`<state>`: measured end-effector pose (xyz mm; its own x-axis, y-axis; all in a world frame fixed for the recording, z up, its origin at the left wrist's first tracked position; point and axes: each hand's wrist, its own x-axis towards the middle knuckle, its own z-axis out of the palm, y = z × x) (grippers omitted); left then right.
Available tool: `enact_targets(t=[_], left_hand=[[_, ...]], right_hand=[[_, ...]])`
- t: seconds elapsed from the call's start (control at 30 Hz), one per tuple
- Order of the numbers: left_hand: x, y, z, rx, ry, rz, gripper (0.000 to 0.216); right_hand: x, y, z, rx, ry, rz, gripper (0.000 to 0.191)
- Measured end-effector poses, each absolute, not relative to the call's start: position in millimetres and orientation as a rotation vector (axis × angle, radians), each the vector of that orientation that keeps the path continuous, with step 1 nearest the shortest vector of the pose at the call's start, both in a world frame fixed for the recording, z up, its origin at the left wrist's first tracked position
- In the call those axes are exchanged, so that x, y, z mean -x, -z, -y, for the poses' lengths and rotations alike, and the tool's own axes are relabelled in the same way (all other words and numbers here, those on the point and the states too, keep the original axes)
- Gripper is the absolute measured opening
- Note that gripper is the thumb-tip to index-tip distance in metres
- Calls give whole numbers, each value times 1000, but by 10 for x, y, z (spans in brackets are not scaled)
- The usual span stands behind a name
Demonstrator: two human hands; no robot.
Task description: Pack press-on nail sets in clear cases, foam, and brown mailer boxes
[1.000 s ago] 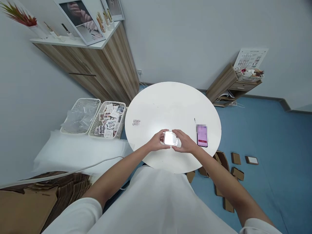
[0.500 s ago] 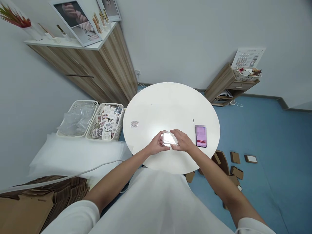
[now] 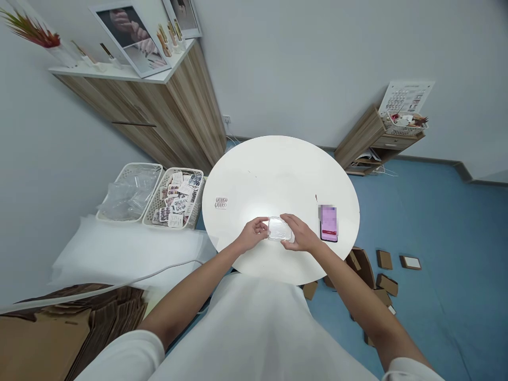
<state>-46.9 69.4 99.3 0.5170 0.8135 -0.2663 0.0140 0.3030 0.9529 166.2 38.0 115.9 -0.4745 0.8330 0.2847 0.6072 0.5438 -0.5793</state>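
A small clear plastic case (image 3: 279,229) with rounded corners is held over the near half of the round white table (image 3: 278,164). My right hand (image 3: 299,234) grips its right side, thumb along the lower edge and fingers along the upper one. At the case's left edge, my left hand (image 3: 254,234) has curled fingers, their tips on the upper left corner. Left of the hands lies a little card of press-on nails (image 3: 221,203). A phone (image 3: 328,223) with a pink-purple screen rests to the right of my right hand.
Two white baskets stand left of the table: one holds clear plastic bags (image 3: 133,193), the other printed cards (image 3: 178,201). White foam sheets (image 3: 130,248) and flattened cardboard (image 3: 43,338) lie nearer. Small brown boxes (image 3: 384,259) litter the floor at right.
My left hand has loosened and drawn slightly left, with fingers more curled at the case's edge. The case has tilted, losing its bright glare, while my right hand keeps its grip.
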Motion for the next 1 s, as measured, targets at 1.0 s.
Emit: enact_targets(t=[1.0], left_hand=[[264, -215, -331, -1311, -447, -1381, 29]], right_hand=[[-1713, -238, -279, 1897, -1269, 900, 32]])
